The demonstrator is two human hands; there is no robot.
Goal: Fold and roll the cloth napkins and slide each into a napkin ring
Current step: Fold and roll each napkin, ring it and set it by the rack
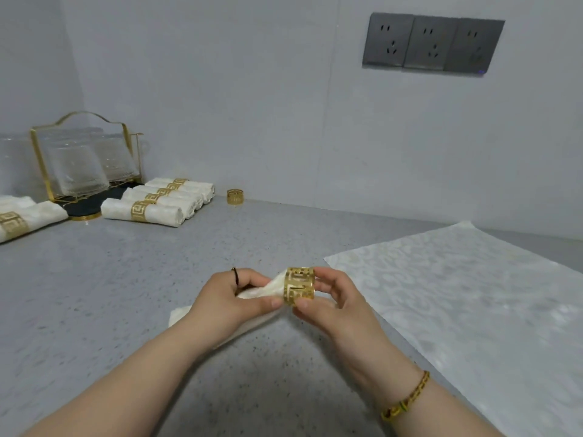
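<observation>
Pinching the ring [299,287] in our right hand [331,299] and gripping the rolled napkin [266,290] in our left hand [232,299], we have its tip at the ring's mouth above the counter [126,294]; several ringed rolls [157,205] lie finished at back left, while one flat napkin [457,279] and a spare ring [235,196] await.

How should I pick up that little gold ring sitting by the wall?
Come from above and pinch the spare napkin ring across its round band, thumb opposite fingers. It seems to stand on end, hole facing up, and the wall is close behind, so top and front are open.
</observation>
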